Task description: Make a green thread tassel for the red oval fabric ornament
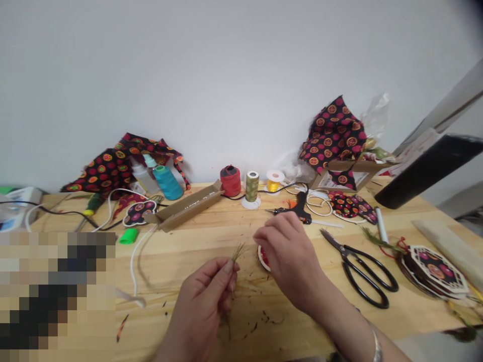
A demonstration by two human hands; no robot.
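Note:
A small bundle of olive-green threads (238, 251) is pinched between the thumb and fingers of my left hand (213, 289). Its frayed ends stick up past the fingertips, and a few strands hang below. To the right, my right hand (289, 256) is raised above the table with its fingers curled together. Whatever they hold, if anything, is hidden. Partly behind that hand lies a small round red piece with a pale rim (263, 257). Black-handled scissors (356, 266) lie to the right of my right wrist, apart from it.
At the back stand a red thread cone (230, 182), a green thread spool (252, 185), a yellow spool (274, 182) and a teal cone (168, 183). A glue gun (300, 208), an open cardboard box (190, 206) and stacked patterned pieces (433, 271) surround the hands. A white cord (133, 266) runs leftward.

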